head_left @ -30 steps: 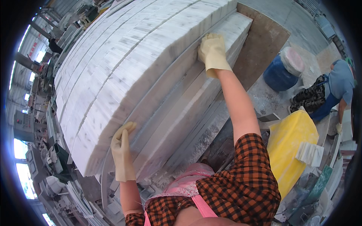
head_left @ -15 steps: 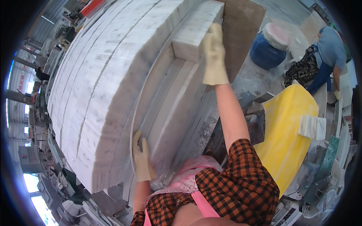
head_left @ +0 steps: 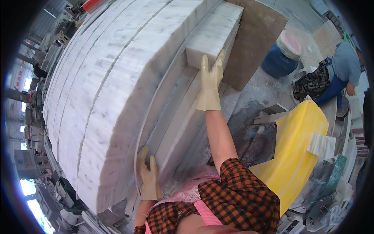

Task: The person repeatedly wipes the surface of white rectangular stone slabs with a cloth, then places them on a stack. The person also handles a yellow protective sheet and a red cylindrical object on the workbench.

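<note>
Here the right hand (head_left: 210, 84), in a pale rubber glove, lies flat with fingers spread against the near end of a white marble block (head_left: 214, 33); it presses on the end face and is not closed around anything. The block lies lengthwise on lower marble strips (head_left: 183, 124), just beside the tall stack of marble slabs (head_left: 113, 85) that fills the left of the view. The left hand (head_left: 149, 177), gloved the same, rests with fingers extended and apart on the near edge of a thin strip at the foot of the stack; whether it grips that edge cannot be told. Both forearms come up from the lower edge, out of checked red-and-black sleeves over a pink apron (head_left: 194, 195).

Behind the block leans a brown board (head_left: 255, 43). To the right stand a blue barrel (head_left: 278, 62) with a pale lid and, nearer, a yellow sheet (head_left: 296, 148) draped over something. At the far right another person (head_left: 339, 74) in a blue top bends over, well apart from the block.
</note>
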Action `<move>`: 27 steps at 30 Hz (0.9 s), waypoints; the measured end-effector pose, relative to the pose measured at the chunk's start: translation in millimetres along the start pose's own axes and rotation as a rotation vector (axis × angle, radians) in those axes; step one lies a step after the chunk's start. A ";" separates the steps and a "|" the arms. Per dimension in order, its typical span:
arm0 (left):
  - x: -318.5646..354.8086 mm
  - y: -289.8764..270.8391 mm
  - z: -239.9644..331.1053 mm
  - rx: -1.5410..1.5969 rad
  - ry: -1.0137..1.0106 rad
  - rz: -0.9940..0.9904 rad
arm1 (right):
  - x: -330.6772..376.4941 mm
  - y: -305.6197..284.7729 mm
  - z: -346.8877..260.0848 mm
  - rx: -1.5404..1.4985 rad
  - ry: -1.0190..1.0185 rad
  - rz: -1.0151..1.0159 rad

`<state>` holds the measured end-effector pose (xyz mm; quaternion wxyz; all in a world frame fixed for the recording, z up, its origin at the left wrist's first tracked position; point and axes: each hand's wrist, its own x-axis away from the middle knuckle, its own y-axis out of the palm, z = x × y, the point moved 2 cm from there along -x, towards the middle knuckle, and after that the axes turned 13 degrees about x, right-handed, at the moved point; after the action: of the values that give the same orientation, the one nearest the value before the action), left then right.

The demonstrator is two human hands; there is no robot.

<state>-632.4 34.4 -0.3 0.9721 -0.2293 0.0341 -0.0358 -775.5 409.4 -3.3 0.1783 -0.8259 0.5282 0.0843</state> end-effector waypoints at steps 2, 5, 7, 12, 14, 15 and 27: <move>0.6 -0.9 -3.7 -0.005 0.011 -0.001 | -1.5 -2.8 0.2 -0.002 0.003 -0.008; 0.4 -2.7 -5.5 -0.075 0.082 -0.021 | -3.1 -5.5 -1.8 -0.027 0.009 -0.023; -0.1 -3.9 -7.2 -0.102 0.078 -0.022 | -3.4 -6.5 -6.0 -0.052 0.029 -0.032; -1.5 -2.5 -11.6 -0.194 0.124 -0.014 | -4.9 -12.0 -23.2 0.089 -0.023 -0.022; -0.9 -2.0 -11.1 -0.184 0.128 0.011 | -6.2 -14.9 -26.8 0.169 -0.028 -0.028; -1.2 -1.7 -10.6 -0.194 0.118 0.008 | -7.1 -16.1 -27.1 0.208 -0.053 -0.035; -2.6 1.9 16.7 -0.104 -0.017 -0.011 | -42.1 -40.0 -11.4 0.048 -0.183 0.111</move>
<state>-633.5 43.7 13.8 0.9590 -0.2798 0.0261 -0.0376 -758.0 455.6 29.3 0.2404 -0.7798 0.5564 0.1564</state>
